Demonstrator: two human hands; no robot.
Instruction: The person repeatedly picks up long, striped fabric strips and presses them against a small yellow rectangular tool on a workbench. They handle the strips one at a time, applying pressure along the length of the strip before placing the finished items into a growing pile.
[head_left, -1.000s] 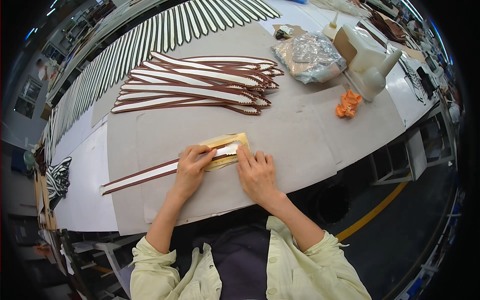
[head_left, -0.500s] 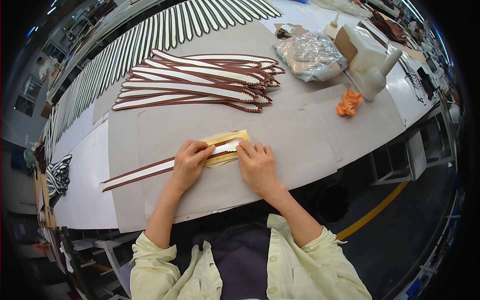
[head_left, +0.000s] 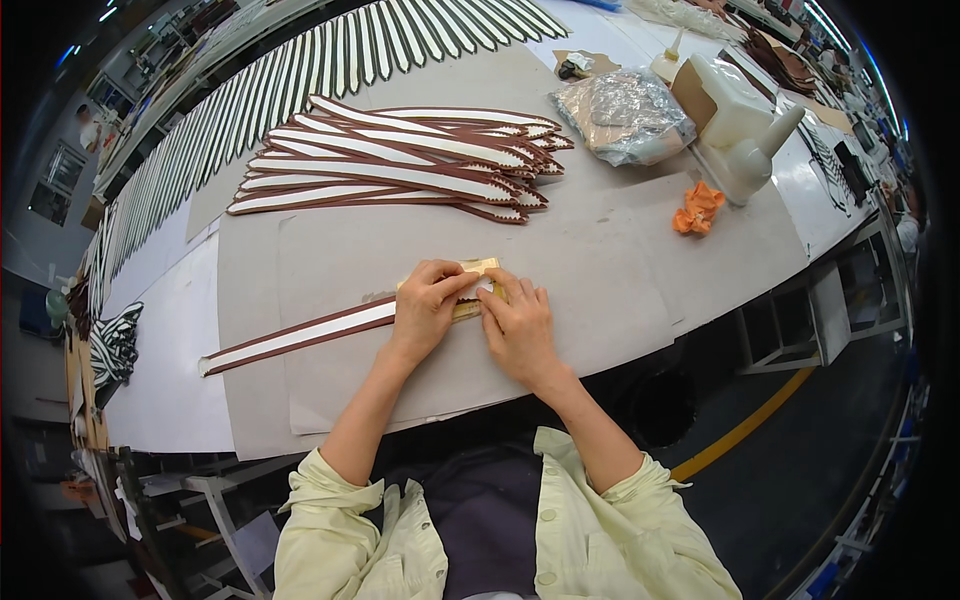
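Observation:
A long white strip with brown edges point(head_left: 305, 337) lies slanting on the grey sheet, its left tip bare. Its right end rests over a yellow pad point(head_left: 490, 264), mostly covered by my hands. My left hand point(head_left: 427, 310) is closed, fingertips pinching the strip close to that end. Opposite it, my right hand point(head_left: 520, 322) is closed too, its thumb and forefinger on the strip's serrated white tip. The two hands' fingertips almost meet over the pad. Beyond them lies a loose pile of similar brown-and-white strips point(head_left: 390, 165).
Dark-edged white strips point(head_left: 330, 60) stand in a long row at the back. To the right are a clear plastic bag point(head_left: 625, 115), a whitish plastic container point(head_left: 725, 110) and a crumpled orange piece point(head_left: 698, 208). A striped bundle point(head_left: 116, 345) hangs at the table's left edge.
My left hand has slid right along the strip, up to its end, and now covers more of the yellow pad. My right hand has stayed nearly in place.

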